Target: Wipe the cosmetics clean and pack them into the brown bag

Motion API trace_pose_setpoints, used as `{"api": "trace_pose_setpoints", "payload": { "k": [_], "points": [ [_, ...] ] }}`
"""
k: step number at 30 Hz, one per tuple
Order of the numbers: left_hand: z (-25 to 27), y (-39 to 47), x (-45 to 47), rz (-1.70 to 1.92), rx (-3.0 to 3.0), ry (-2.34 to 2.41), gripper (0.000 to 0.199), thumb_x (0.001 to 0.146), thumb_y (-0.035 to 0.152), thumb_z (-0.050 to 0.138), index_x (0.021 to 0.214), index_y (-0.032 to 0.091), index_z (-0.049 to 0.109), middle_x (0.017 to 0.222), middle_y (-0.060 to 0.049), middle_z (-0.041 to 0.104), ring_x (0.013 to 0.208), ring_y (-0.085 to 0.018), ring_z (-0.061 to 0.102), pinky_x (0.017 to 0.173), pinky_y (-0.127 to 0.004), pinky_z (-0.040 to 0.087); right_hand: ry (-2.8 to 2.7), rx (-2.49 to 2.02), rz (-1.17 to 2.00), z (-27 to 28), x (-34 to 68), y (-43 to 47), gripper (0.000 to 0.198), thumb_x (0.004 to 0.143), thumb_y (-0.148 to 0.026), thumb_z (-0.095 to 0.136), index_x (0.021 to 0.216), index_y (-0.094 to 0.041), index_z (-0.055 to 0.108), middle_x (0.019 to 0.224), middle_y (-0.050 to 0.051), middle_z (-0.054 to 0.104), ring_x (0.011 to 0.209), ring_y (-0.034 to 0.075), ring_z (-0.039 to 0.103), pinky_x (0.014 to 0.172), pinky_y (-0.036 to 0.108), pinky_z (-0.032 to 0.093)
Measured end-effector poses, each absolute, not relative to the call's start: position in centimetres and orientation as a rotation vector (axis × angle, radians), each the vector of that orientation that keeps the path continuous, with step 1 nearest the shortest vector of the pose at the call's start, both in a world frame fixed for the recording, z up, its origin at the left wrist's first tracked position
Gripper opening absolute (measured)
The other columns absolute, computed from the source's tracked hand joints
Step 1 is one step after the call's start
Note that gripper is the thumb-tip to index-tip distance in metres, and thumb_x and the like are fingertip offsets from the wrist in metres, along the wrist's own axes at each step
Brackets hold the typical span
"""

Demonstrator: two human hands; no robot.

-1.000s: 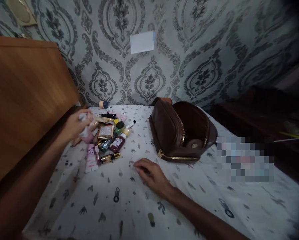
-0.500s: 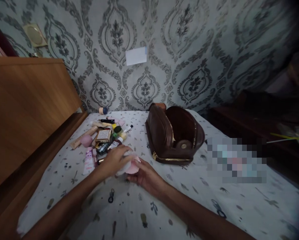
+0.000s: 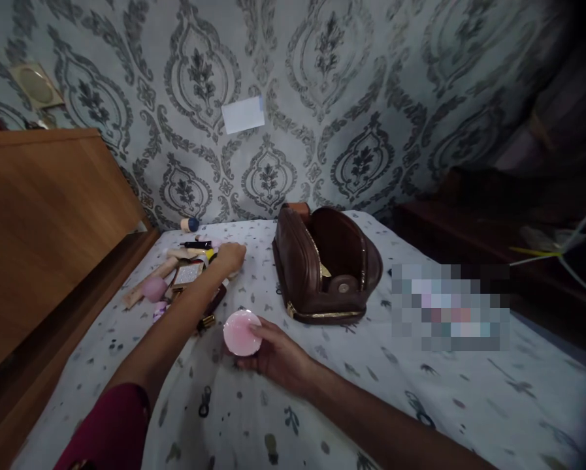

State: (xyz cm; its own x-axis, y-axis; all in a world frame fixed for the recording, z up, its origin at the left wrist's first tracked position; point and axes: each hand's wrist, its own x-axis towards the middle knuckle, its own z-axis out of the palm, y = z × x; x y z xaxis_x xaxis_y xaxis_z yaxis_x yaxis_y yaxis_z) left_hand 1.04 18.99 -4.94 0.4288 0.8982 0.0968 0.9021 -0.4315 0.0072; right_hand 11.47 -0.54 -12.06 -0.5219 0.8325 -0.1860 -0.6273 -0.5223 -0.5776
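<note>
My right hand (image 3: 280, 352) grips a round pink container (image 3: 242, 333) with a pale, shiny rim, held above the patterned sheet with its round face up. My left hand (image 3: 231, 258) reaches over the far right side of a cosmetics pile. Its fingers are curled closed, and whatever they hold is hidden. Near that arm lie a glittery square compact (image 3: 188, 275), a pink makeup sponge (image 3: 154, 288), a black pen-like tube (image 3: 197, 245) and a gold-and-black tube (image 3: 206, 322). The forearm covers part of the pile.
A brown leather bag (image 3: 322, 267) stands unzipped right of the pile. A blue-and-beige item (image 3: 189, 224) lies by the wall. Wooden furniture (image 3: 52, 228) borders the left side. A blurred-out patch (image 3: 449, 310) covers something on the right.
My left hand has left the pink container and moved up and away to the pile's far right side. The right hand keeps the container, its pink face now showing fully.
</note>
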Motion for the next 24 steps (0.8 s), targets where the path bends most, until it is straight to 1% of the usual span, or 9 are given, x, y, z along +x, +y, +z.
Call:
{"api": "trace_pose_setpoints", "payload": {
  "k": [2, 4, 6, 9, 11, 12, 15, 19, 24],
  "points": [
    [-4.1, 18.7, 0.2, -0.174, -2.595, -1.671, 0.029, 0.095, 0.033, 0.06, 0.117, 0.014, 0.061, 0.116, -0.009, 0.065, 0.103, -0.022, 0.064, 0.09, -0.045, 0.055, -0.531, -0.573, 2.093, -12.1, 11.5, -0.5, 0.054, 0.069, -0.038, 0.082, 0.111, -0.016, 0.059, 0.099, 0.009, 0.073, 0.082, 0.021, 0.071, 0.064, 0.028, 0.056],
    [-3.3, 17.7, -0.7, -0.272, -2.591, -1.676, 0.023, 0.098, 0.024, 0.051, 0.115, 0.014, 0.063, 0.111, -0.011, 0.068, 0.105, -0.024, 0.064, 0.092, -0.043, 0.052, -0.533, -0.582, 2.063, -12.1, 11.5, -0.4, 0.053, 0.065, -0.032, 0.084, 0.11, -0.016, 0.059, 0.1, 0.008, 0.072, 0.083, 0.021, 0.071, 0.068, 0.029, 0.057],
    [-2.9, 15.6, -1.5, -0.375, -2.624, -1.65, 0.026, 0.099, 0.02, 0.043, 0.117, 0.017, 0.062, 0.107, -0.01, 0.07, 0.105, -0.024, 0.065, 0.092, -0.037, 0.049, -0.564, -0.596, 2.014, -12.2, 11.4, -0.5, 0.054, 0.062, -0.024, 0.085, 0.109, -0.017, 0.06, 0.103, 0.007, 0.071, 0.087, 0.02, 0.07, 0.076, 0.032, 0.058],
    [-3.3, 10.7, -2.1, -0.537, -2.739, -1.58, 0.029, 0.101, 0.026, 0.037, 0.117, 0.019, 0.061, 0.097, -0.005, 0.072, 0.091, -0.019, 0.066, 0.082, -0.03, 0.05, -0.638, -0.618, 1.93, -12.2, 11.2, -0.6, 0.055, 0.061, -0.02, 0.085, 0.11, -0.02, 0.06, 0.106, 0.003, 0.068, 0.093, 0.019, 0.067, 0.085, 0.037, 0.057],
    [-4.2, 6.9, -2.2, -0.943, -2.905, -1.386, 0.029, 0.1, 0.029, 0.038, 0.109, 0.017, 0.064, 0.102, -0.006, 0.071, 0.095, -0.021, 0.065, 0.085, -0.031, 0.049, -0.735, -0.636, 1.856, -12.3, 11.0, -0.7, 0.057, 0.06, -0.02, 0.085, 0.11, -0.021, 0.059, 0.107, 0.002, 0.067, 0.097, 0.019, 0.064, 0.088, 0.037, 0.055],
    [-4.7, 5.2, -2.1, -1.025, -2.961, -1.264, 0.029, 0.1, 0.029, 0.039, 0.106, 0.018, 0.065, 0.104, -0.007, 0.07, 0.099, -0.022, 0.063, 0.088, -0.033, 0.048, -0.81, -0.649, 1.806, -12.3, 10.8, -0.7, 0.057, 0.058, -0.019, 0.086, 0.109, -0.021, 0.059, 0.107, 0.001, 0.067, 0.099, 0.019, 0.063, 0.09, 0.037, 0.054],
    [-6.4, 1.6, -2.1, -0.881, -3.009, -1.127, 0.027, 0.098, 0.029, 0.043, 0.098, 0.019, 0.068, 0.102, -0.008, 0.07, 0.101, -0.026, 0.059, 0.091, -0.04, 0.043, -1.047, -0.679, 1.622, -12.6, 10.6, -0.7, 0.054, 0.055, -0.018, 0.085, 0.103, -0.019, 0.06, 0.104, 0.001, 0.067, 0.103, 0.021, 0.061, 0.096, 0.036, 0.048],
    [-7.5, 0.9, -2.5, -0.883, -2.941, -1.413, 0.026, 0.097, 0.031, 0.043, 0.093, 0.018, 0.066, 0.097, -0.009, 0.068, 0.095, -0.026, 0.06, 0.087, -0.039, 0.043, -1.189, -0.693, 1.508, -13.0, 10.4, -0.9, 0.055, 0.06, -0.016, 0.08, 0.11, -0.019, 0.057, 0.103, 0.001, 0.065, 0.1, 0.02, 0.058, 0.091, 0.032, 0.048],
    [-8.1, 2.6, -3.1, -1.321, -2.893, -1.713, 0.03, 0.096, 0.036, 0.042, 0.086, 0.016, 0.063, 0.076, -0.004, 0.061, 0.073, -0.019, 0.058, 0.072, -0.031, 0.043, -1.25, -0.77, 1.525, -12.8, 10.6, -1.4, 0.045, 0.067, -0.024, 0.081, 0.104, -0.019, 0.056, 0.089, -0.001, 0.06, 0.083, 0.016, 0.055, 0.077, 0.027, 0.047]
  ]
}}
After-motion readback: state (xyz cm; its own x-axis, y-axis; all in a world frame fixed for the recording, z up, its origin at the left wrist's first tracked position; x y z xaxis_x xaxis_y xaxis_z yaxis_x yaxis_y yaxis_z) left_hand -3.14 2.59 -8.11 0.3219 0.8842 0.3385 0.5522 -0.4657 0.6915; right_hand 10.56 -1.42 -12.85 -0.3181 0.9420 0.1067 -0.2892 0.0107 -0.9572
